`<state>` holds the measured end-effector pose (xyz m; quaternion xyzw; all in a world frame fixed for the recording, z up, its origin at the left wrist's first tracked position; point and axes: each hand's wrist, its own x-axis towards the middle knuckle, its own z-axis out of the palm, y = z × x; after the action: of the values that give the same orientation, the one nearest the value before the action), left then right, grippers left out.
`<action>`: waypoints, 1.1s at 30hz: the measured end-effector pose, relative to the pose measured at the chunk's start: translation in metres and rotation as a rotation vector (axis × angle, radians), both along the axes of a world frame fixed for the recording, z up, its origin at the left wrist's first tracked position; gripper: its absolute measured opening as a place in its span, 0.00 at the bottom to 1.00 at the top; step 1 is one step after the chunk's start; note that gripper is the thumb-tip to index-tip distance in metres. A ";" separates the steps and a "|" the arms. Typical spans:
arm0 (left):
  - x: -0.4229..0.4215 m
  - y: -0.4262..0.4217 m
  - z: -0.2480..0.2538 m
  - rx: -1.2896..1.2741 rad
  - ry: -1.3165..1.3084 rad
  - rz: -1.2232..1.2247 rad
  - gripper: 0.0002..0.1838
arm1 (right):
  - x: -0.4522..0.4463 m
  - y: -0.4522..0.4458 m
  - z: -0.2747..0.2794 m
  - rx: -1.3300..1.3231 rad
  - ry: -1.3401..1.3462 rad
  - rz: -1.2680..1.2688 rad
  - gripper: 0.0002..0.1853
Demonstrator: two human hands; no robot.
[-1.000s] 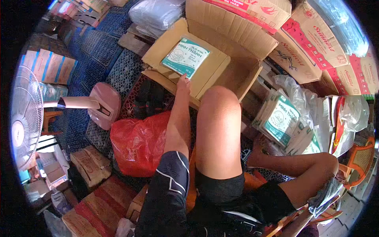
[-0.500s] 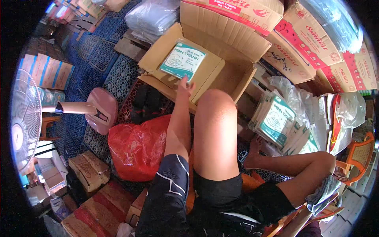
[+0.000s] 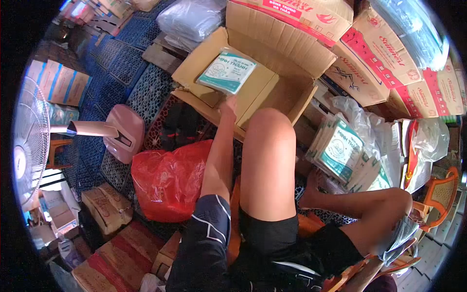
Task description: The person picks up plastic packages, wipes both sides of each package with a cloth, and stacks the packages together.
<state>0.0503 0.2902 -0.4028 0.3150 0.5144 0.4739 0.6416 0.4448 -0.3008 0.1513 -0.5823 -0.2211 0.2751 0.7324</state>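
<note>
Green-and-white packet [image 3: 227,71] lies in the carton [image 3: 261,92] just beyond the fingertips of the nearer left hand [image 3: 228,104], whose closure I cannot tell.

Just ahead of the left grip [image 3: 228,104], a flat square teal-and-white plastic-wrapped pack [image 3: 227,72] lies in an open brown cardboard box [image 3: 277,56]. Behind and left of the grip sits a bulging red plastic bag [image 3: 168,185]; farther left, a pink-based pedestal fan [image 3: 125,134]; well right, stacked square teal-and-white packs [image 3: 341,150].
</note>
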 end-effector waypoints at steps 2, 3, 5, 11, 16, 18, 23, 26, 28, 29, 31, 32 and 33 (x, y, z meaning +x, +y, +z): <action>0.004 0.010 0.060 -0.055 0.049 0.061 0.21 | -0.001 0.001 -0.002 0.011 0.002 0.006 0.37; 0.006 0.014 0.093 -0.080 0.074 0.094 0.20 | -0.003 0.004 -0.005 0.022 0.005 0.012 0.38; 0.008 0.005 0.170 0.170 -0.075 0.022 0.13 | -0.005 0.010 -0.013 0.041 0.009 0.028 0.38; 0.000 0.024 0.281 0.117 0.008 -0.203 0.11 | -0.008 0.023 -0.035 0.126 0.030 0.088 0.38; -0.013 0.016 0.337 0.109 -0.072 -0.310 0.13 | -0.006 0.035 -0.063 0.260 0.034 0.154 0.39; -0.011 0.010 0.363 0.052 -0.072 -0.340 0.14 | -0.005 0.042 -0.077 0.320 0.030 0.177 0.39; -0.012 -0.039 0.477 0.317 0.000 -0.424 0.14 | 0.000 0.071 -0.128 0.259 0.074 0.007 0.38; -0.007 -0.118 0.556 0.479 0.003 -0.425 0.13 | -0.006 0.101 -0.137 0.189 0.319 -0.009 0.30; -0.005 -0.186 0.599 0.690 0.254 -0.500 0.11 | -0.055 0.132 -0.083 0.106 0.632 -0.023 0.31; -0.003 -0.223 0.608 0.716 0.245 -0.525 0.11 | -0.090 0.137 -0.074 0.225 0.734 0.190 0.33; 0.003 -0.298 0.621 0.736 0.173 -0.560 0.07 | -0.136 0.141 -0.024 0.078 0.851 0.483 0.40; 0.007 -0.325 0.618 0.896 0.247 -0.597 0.05 | -0.159 0.143 0.001 0.001 0.888 0.637 0.44; 0.004 -0.343 0.605 1.079 0.282 -0.709 0.05 | -0.168 0.140 -0.021 -0.019 0.819 0.650 0.47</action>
<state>0.0548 -0.0529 0.2025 0.8017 0.1490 0.3793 0.4373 0.2766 -0.1610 0.1303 -0.3346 -0.0835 0.6955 0.6303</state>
